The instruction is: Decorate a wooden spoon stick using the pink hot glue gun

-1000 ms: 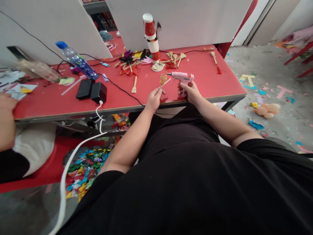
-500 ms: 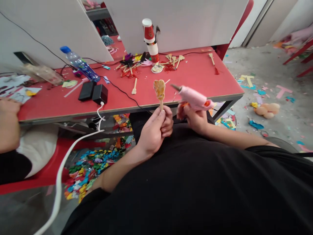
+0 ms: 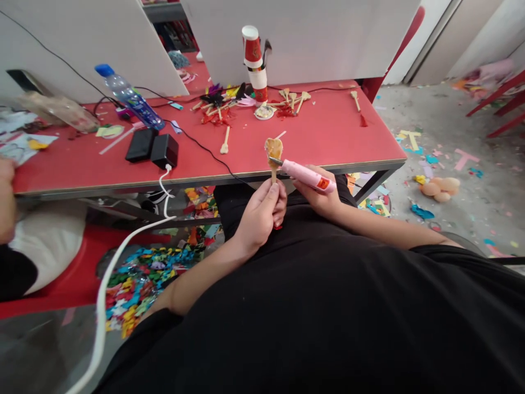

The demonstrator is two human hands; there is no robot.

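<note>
My left hand (image 3: 262,212) is closed round the lower stick of a small wooden paddle (image 3: 274,149), held upright just off the table's front edge. A shiny amber-brown layer covers the paddle's wide head. In my right hand (image 3: 322,198) is a pink glue gun (image 3: 307,175), its metal tip pointing left at the lower part of the paddle head, touching or nearly so. The gun's body hides some of my right fingers. On the red table (image 3: 340,131) behind lies another wooden stick (image 3: 225,140).
Stacked paper cups (image 3: 255,65), feathered sticks (image 3: 219,106) and a small round lid (image 3: 264,112) stand or lie at the back. Further left are a blue-capped bottle (image 3: 131,98), black boxes (image 3: 164,150) with a white cable, and another person's arm (image 3: 6,200).
The glue gun has moved left and down, turning so its tip meets or nearly meets the paddle head. The paddle has shifted slightly right. The camera view has shifted a little.
</note>
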